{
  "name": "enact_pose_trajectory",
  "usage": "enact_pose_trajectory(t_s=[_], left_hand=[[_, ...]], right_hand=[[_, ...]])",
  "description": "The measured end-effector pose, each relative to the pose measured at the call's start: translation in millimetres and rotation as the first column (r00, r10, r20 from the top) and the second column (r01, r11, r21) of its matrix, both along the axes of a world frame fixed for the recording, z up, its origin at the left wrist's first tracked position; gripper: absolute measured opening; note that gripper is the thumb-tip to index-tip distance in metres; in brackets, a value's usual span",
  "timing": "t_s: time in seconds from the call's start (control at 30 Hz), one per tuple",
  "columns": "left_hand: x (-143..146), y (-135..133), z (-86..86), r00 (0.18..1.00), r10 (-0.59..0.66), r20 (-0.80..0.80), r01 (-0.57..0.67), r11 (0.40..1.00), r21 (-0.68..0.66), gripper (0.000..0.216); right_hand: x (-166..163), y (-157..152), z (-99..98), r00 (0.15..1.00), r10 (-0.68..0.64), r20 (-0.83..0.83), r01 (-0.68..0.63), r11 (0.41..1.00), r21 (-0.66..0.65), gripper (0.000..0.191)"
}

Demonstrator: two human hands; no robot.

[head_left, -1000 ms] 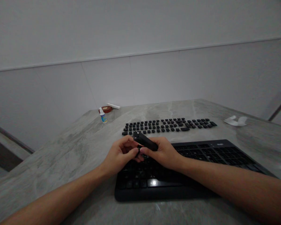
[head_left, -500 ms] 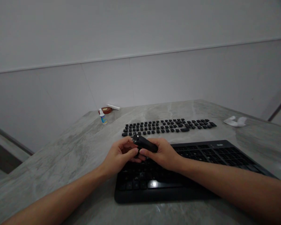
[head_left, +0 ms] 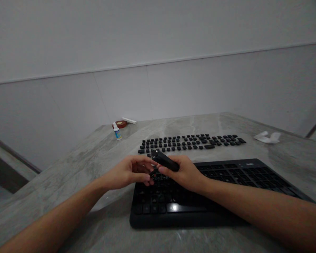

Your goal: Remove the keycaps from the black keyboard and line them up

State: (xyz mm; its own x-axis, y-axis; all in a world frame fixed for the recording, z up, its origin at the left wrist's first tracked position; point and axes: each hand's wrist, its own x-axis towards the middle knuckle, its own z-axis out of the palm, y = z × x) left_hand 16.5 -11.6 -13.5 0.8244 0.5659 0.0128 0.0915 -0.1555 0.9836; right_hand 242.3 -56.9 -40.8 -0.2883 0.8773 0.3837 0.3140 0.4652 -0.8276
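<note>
My right hand (head_left: 184,173) grips a long black tool (head_left: 163,160) that sticks up and to the left, over the left half of a black keyboard (head_left: 226,182). My left hand (head_left: 130,171) is just left of it, fingers curled toward a small dark piece (head_left: 152,173) at the tool's lower end; whether they pinch it is unclear. Rows of loose black keycaps (head_left: 191,142) lie on the grey marble table (head_left: 76,175) behind the keyboard.
A small white bottle with a blue label (head_left: 117,131) stands at the far left corner beside a brown round tape roll (head_left: 120,124) and a white strip (head_left: 129,120). A crumpled white cloth (head_left: 267,137) lies far right. White walls border the table's far edges.
My left hand has drawn slightly left and its fingers have loosened from the tool. The right hand stays put with the tool. The camera shifted a little.
</note>
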Motion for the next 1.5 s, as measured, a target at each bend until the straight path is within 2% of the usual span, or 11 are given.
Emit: enact_pose_trajectory(t_s=[0.07, 0.13, 0.17, 0.23, 0.3, 0.43, 0.67, 1.23, 1.5], left_hand=[[-8, 2, 9.4, 0.997, -0.009, -0.081, 0.018, 0.994, 0.111, 0.035], [-13, 3, 17.9, 0.984, -0.031, -0.174, 0.081, 0.955, 0.284, 0.030], [-14, 2, 21.2, 0.971, -0.059, -0.234, 0.148, 0.910, 0.386, 0.026], [-13, 0, 25.4, 0.937, -0.122, -0.328, 0.280, 0.822, 0.496, 0.023], [-10, -2, 26.2, 0.904, -0.175, -0.390, 0.373, 0.770, 0.518, 0.023], [-7, -5, 23.0, 0.865, -0.223, -0.450, 0.454, 0.732, 0.508, 0.026], [-10, -5, 22.8, 0.860, -0.229, -0.455, 0.468, 0.707, 0.529, 0.028], [-8, -7, 22.6, 0.862, -0.220, -0.457, 0.467, 0.697, 0.544, 0.035], [-11, -4, 19.9, 0.928, -0.123, -0.353, 0.333, 0.700, 0.632, 0.035]], right_hand=[[0, 0, 0.8, 0.999, -0.038, 0.028, 0.038, 0.999, 0.022, 0.029], [0, 1, 2.1, 0.997, -0.060, 0.048, 0.059, 0.998, 0.020, 0.032], [0, 1, 2.9, 0.997, -0.061, 0.052, 0.060, 0.998, 0.014, 0.034], [0, 0, 4.1, 0.996, -0.063, 0.066, 0.062, 0.998, 0.009, 0.036], [0, 0, 4.7, 0.995, -0.058, 0.082, 0.057, 0.998, 0.010, 0.037], [0, 1, 3.9, 0.996, -0.037, 0.077, 0.035, 0.999, 0.022, 0.037], [0, 2, 1.1, 0.995, -0.034, 0.093, 0.031, 0.999, 0.030, 0.038], [0, 1, 2.1, 0.993, -0.046, 0.108, 0.048, 0.999, -0.009, 0.037], [2, 2, 0.1, 0.995, -0.026, 0.094, 0.025, 0.999, 0.020, 0.039]])
